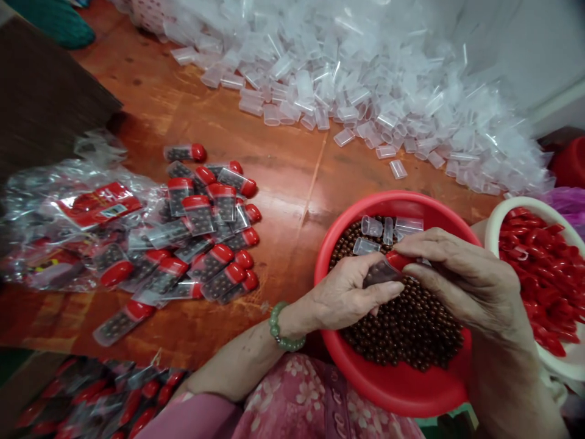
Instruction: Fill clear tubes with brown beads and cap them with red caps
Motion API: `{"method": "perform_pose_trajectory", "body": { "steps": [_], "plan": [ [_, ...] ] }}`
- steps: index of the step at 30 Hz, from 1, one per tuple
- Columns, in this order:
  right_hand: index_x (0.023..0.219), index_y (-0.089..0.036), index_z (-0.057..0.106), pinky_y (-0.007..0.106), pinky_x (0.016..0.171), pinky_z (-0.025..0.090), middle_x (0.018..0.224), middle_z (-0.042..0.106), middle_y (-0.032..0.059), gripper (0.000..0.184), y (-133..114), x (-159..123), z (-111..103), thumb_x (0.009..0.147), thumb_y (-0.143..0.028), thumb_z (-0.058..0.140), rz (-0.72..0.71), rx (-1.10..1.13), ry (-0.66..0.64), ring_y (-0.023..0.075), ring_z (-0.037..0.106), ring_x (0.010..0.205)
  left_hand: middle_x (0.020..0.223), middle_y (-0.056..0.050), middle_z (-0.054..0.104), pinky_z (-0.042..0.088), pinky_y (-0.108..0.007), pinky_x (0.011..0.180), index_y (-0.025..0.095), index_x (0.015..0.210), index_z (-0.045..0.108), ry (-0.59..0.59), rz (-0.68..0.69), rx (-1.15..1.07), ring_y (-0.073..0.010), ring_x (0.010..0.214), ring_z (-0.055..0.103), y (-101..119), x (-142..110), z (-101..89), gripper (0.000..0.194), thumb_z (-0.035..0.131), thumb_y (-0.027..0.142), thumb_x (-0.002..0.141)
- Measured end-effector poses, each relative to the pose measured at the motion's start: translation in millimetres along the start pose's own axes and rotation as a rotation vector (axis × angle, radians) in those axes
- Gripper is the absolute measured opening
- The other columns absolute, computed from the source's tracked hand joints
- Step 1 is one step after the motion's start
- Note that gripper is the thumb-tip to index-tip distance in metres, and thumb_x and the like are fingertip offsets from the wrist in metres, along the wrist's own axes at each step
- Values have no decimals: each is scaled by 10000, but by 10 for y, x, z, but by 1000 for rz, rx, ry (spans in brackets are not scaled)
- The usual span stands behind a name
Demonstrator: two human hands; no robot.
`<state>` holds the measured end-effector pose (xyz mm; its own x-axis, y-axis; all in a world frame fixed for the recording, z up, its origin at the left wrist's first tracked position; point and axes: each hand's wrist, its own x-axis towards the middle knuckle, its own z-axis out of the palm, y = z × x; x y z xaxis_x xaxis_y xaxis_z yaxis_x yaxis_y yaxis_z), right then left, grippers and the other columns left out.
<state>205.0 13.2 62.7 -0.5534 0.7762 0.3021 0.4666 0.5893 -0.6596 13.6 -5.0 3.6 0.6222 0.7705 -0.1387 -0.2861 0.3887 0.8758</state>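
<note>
Worktop: glossy orange-brown wooden table [283, 177], a heap of empty clear plastic tubes [365, 85] spread across its far side.
Left hand [351, 296]: closed narrowly around a bead-filled clear tube with a red cap [381, 273], held above the basin.
Right hand [461, 274]: fingertips pinching that tube's red end.
Basin: round red plastic basin [393, 390], holding loose dark brown beads [402, 323] and a few empty tubes [371, 227].
Nearby: white-rimmed bowl [525, 210] of loose red caps [542, 274] at right; bagged, capped tubes [210, 238] at left.
Risk: a cap sitting askew could pop off, scattering beads; a knock could tip the bowl's caps.
</note>
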Motion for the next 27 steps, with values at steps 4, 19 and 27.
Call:
{"method": "perform_pose_trajectory", "body": {
  "steps": [4, 19, 27],
  "plan": [
    [1208, -253, 688, 219, 932, 560, 1080, 741, 6, 371, 6, -24, -3, 885, -72, 690, 9, 3, -28, 124, 695, 1023, 666, 49, 500, 388, -215, 556, 146, 899, 559, -36, -26, 17, -63, 568, 462, 0, 3, -7, 366, 647, 501, 897],
    [1125, -251, 722, 201, 865, 591, 1034, 764, 11, 249, -82, 29, -128, 907, -137, 677, 61, -51, -158, 138, 724, 978, 697, 45, 488, 395, -218, 562, 160, 899, 530, -130, -112, 47, -73, 594, 462, -12, -13, -25, 362, 620, 511, 905],
    [1178, -238, 710, 202, 908, 582, 1061, 766, 30, 303, -72, -48, 10, 903, -116, 676, 58, -116, -65, 138, 733, 987, 581, 36, 535, 380, -202, 496, 167, 774, 514, -167, -127, -38, -68, 500, 474, -1, 0, -35, 485, 620, 631, 869]
  ]
}}
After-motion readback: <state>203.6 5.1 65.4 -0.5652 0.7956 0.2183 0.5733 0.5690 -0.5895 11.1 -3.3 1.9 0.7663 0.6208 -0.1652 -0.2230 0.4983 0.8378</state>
